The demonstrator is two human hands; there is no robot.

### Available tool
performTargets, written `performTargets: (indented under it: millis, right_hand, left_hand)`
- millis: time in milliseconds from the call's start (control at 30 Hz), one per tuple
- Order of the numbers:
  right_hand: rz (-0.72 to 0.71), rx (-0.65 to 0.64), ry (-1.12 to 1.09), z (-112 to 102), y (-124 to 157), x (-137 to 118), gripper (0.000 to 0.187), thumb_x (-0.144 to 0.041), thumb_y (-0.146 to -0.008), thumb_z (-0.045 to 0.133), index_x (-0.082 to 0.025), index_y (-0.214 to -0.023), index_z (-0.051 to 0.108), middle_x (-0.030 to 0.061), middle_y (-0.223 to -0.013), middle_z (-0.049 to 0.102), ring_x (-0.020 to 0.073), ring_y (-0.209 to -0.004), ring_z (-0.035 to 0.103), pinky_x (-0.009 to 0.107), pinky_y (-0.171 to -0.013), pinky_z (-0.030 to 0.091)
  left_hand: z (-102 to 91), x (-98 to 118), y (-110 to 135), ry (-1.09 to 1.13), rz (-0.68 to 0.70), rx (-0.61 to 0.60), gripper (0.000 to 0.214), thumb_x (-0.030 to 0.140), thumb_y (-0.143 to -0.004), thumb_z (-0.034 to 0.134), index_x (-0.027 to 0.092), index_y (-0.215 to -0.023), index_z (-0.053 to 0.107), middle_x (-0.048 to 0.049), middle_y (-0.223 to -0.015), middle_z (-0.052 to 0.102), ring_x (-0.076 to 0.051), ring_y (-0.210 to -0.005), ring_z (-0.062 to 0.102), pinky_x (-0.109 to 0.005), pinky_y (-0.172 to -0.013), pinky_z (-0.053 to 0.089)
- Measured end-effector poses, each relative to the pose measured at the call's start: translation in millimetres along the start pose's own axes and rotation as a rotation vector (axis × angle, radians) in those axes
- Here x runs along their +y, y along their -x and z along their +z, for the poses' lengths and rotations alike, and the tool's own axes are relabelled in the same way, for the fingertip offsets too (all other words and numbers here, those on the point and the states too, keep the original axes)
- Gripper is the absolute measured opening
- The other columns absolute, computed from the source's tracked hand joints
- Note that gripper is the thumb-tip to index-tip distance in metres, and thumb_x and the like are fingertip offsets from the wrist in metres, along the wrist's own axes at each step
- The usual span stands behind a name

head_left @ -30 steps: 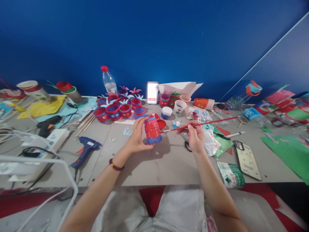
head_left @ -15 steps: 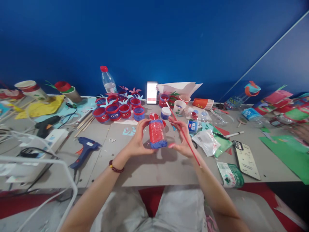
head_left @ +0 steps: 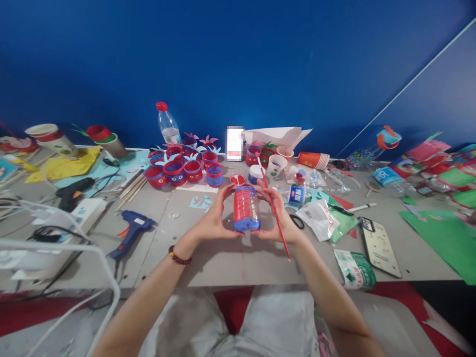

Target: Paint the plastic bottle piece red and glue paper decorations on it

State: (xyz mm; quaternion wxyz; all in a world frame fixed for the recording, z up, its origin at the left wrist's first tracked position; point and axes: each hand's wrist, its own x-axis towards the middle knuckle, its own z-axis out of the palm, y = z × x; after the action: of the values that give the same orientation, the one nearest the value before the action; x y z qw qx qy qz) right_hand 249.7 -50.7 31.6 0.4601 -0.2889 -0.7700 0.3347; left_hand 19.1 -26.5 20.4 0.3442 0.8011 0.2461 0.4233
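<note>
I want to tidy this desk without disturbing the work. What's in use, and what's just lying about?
In use: painted bottle, between left hand and right hand; paintbrush, in right hand.
Lying about: glue gun, scissors, water bottle, phone.

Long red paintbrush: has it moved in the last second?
Yes. The long thin red paintbrush swung from level, pointing right, to steep, its far end now near the white paper cup, held in the right hand beside the red-and-blue painted bottle.
</note>
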Motion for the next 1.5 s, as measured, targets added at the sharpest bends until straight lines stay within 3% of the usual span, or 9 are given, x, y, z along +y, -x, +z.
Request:
performTargets:
  millis: [133, 333, 533, 600, 733, 800, 900, 1167, 1500]
  right_hand:
    - [0.016, -0.009, 0.095, 0.5, 1.3, -0.1, 0.099, -0.028, -0.060, 0.088, -0.032, -0.140, 0.029, 0.0136, -0.161, 0.023, 0.0325, -0.148, 0.025, 0.056, -0.117, 0.028]
    - [0.012, -0.034, 0.222, 3.3, 3.9, 2.5, 0.095, -0.030, -0.063, 0.086, -0.032, -0.141, 0.033, 0.0132, -0.160, 0.026, 0.0348, -0.145, 0.032, 0.060, -0.115, 0.030]
    - [-0.015, 0.005, 0.100, -2.7, -0.9, 2.5, 0.103, -0.040, -0.057, 0.091, -0.032, -0.141, 0.033, 0.0118, -0.158, 0.032, 0.0333, -0.147, 0.029, 0.056, -0.118, 0.029]
    - [-0.021, 0.100, 0.013, -5.6, -3.8, 2.7, 0.087, -0.043, -0.064, 0.087, -0.032, -0.136, 0.041, 0.0103, -0.153, 0.042, 0.0308, -0.143, 0.037, 0.053, -0.116, 0.033]
    - [0.108, 0.415, -0.081, -11.3, -10.4, 5.6, 0.026, -0.045, -0.089, 0.063, -0.028, -0.108, 0.063, 0.0057, -0.114, 0.071, 0.0241, -0.112, 0.065, 0.047, -0.102, 0.049]
    - [0.186, 0.524, -0.131, -14.0, -13.0, 7.5, 0.022, -0.045, -0.092, 0.058, -0.025, -0.096, 0.067, 0.0038, -0.096, 0.074, 0.0215, -0.097, 0.069, 0.042, -0.092, 0.054]
    - [0.220, 0.597, -0.227, -17.3, -15.2, 8.4, 0.022, -0.044, -0.092, 0.058, -0.025, -0.095, 0.068, 0.0019, -0.087, 0.073, 0.0188, -0.088, 0.069, 0.036, -0.082, 0.056]
    - [0.206, 0.588, -0.330, -25.1, -25.5, -6.3, 0.018, -0.039, -0.093, 0.056, -0.024, -0.092, 0.067, 0.0011, -0.085, 0.072, 0.0167, -0.082, 0.068, 0.032, -0.071, 0.055]
    - [0.170, 0.543, -0.312, -43.7, -60.9, -8.2, 0.012, -0.034, -0.088, 0.059, -0.025, -0.091, 0.066, 0.0006, -0.083, 0.072, 0.0145, -0.074, 0.067, 0.029, -0.064, 0.055]
  left_hand:
    - [-1.2, -0.2, -0.6, -0.022, -0.001, -0.001, 0.129, 0.042, -0.058, 0.088, 0.032, -0.153, 0.002, -0.0189, -0.155, 0.026, -0.039, -0.144, 0.031, -0.063, -0.116, 0.028]
    - [-2.2, 0.2, 0.7, -0.054, -0.030, -0.052, 0.127, 0.037, -0.062, 0.087, 0.034, -0.154, 0.000, -0.0167, -0.155, 0.029, -0.037, -0.146, 0.029, -0.064, -0.117, 0.026]
    - [-3.3, -0.3, 1.9, -0.056, -0.055, -0.037, 0.127, 0.039, -0.061, 0.087, 0.032, -0.154, 0.001, -0.0172, -0.152, 0.034, -0.037, -0.143, 0.034, -0.061, -0.115, 0.031]
    - [-5.5, -4.3, 2.9, -0.040, -0.062, 0.000, 0.127, 0.042, -0.061, 0.086, 0.031, -0.154, 0.001, -0.0177, -0.151, 0.035, -0.037, -0.142, 0.035, -0.060, -0.114, 0.032]
    - [-12.9, -15.7, 3.0, 0.121, -0.082, 0.059, 0.114, 0.053, -0.068, 0.078, 0.034, -0.153, 0.004, -0.0159, -0.148, 0.041, -0.035, -0.139, 0.040, -0.058, -0.112, 0.036]
    - [-14.6, -19.3, 1.9, 0.259, -0.105, -0.021, 0.103, 0.061, -0.071, 0.073, 0.036, -0.150, 0.012, -0.0147, -0.143, 0.046, -0.034, -0.136, 0.045, -0.056, -0.108, 0.042]
    - [-9.3, -20.5, 0.8, 0.398, -0.148, -0.189, 0.091, 0.061, -0.071, 0.073, 0.036, -0.143, 0.025, -0.0137, -0.141, 0.049, -0.034, -0.136, 0.046, -0.055, -0.105, 0.045]
    - [13.2, -10.5, -3.4, 0.372, -0.358, -0.234, 0.082, 0.041, -0.067, 0.081, 0.026, -0.130, 0.032, -0.0152, -0.140, 0.041, -0.034, -0.136, 0.041, -0.048, -0.104, 0.044]
    - [25.4, -9.5, -16.5, 0.249, -0.295, -0.333, 0.084, 0.036, -0.062, 0.084, 0.023, -0.128, 0.035, -0.0127, -0.132, 0.051, -0.031, -0.119, 0.057, -0.049, -0.101, 0.046]
